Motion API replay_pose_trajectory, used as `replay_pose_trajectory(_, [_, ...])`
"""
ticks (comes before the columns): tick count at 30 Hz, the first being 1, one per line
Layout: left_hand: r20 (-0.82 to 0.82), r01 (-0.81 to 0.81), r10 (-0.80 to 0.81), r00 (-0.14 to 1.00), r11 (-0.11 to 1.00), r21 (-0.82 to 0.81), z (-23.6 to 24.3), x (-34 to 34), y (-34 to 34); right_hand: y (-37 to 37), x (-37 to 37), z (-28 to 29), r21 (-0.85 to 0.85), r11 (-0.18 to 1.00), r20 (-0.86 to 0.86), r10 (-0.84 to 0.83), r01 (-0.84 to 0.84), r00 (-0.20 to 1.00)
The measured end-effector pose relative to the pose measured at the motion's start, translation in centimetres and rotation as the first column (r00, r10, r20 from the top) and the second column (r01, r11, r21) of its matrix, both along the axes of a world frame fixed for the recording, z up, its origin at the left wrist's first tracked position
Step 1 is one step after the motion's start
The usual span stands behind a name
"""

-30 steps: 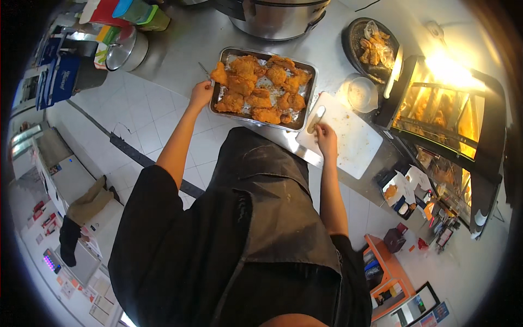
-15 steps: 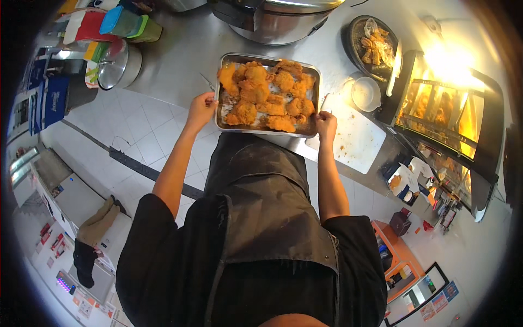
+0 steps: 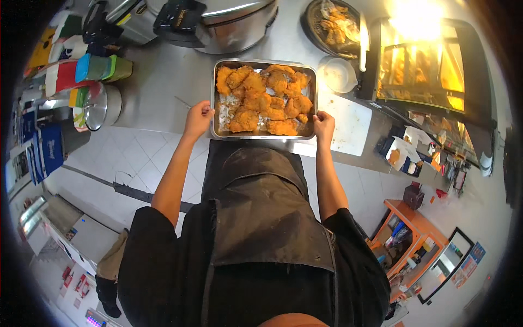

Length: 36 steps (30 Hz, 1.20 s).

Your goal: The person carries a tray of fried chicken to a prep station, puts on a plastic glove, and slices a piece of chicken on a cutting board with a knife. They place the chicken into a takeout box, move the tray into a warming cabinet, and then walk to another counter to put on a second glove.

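A rectangular metal tray (image 3: 265, 61) is held level in front of me, close to the counter's near edge. Several pieces of golden-brown fried chicken (image 3: 252, 98) lie in it, with pale crumbs between them. My left hand (image 3: 199, 117) is closed on the tray's left rim, and my right hand (image 3: 323, 125) pinches the right rim near its lower corner. Whether the tray's underside touches the counter cannot be seen. Just right of it lies a white cutting board (image 3: 351, 120) scattered with crumbs.
Beyond the tray stands a large metal pot (image 3: 239, 32) with a black handle. A dark round pan of food (image 3: 335, 30), a clear bowl (image 3: 340, 74) and a lit warming cabinet (image 3: 422, 71) are at right. Plastic tubs (image 3: 95, 68) and a steel pot (image 3: 111, 106) stand left.
My view has turned, so the pot, pan and cabinet sit further left in it. The tray looks more level and squared to me. Both hands keep their hold on its rims.
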<state>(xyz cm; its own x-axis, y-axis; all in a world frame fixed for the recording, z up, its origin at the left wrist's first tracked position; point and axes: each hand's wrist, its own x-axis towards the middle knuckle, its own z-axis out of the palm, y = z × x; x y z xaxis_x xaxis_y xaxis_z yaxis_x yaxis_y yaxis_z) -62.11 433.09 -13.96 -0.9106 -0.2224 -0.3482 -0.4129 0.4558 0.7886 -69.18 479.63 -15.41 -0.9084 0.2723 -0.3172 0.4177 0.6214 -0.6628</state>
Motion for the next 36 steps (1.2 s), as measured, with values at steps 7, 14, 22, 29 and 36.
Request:
replay_pose_trajectory(7, [-0.031, 0.040, -0.039, 0.999, 0.999, 0.025, -2.2, -1.3, 6.6, 7.0, 0.5, 1.0, -0.002, 0.997, -0.157, -0.076, 0.077, 0.985])
replay_pose_trajectory(14, [0.033, 0.050, -0.050, 0.998, 0.999, 0.002, -1.9, 1.5, 17.6, 17.1, 3.3, 1.5, -0.043, 0.998, -0.067, -0.057, 0.054, 0.996])
replay_pose_trajectory(22, [-0.017, -0.007, 0.006, 1.000, 0.998, -0.064, -6.4, 2.8, 26.2, 26.6, 6.3, -2.6, -0.128, 0.992, -0.136, -0.031, 0.013, 0.990])
replay_pose_trajectory(29, [-0.058, -0.115, 0.111, 0.992, 0.990, -0.079, -4.2, 0.6, 31.1, 30.7, -1.1, 4.9, -0.104, 0.994, -0.393, -0.076, 0.038, 0.916])
replay_pose_trajectory(36, [-0.040, -0.106, 0.102, 0.994, 0.988, -0.116, -5.0, 1.5, 31.0, 28.4, -12.3, 15.9, -0.197, 0.974, -0.855, -0.116, -0.110, 0.506])
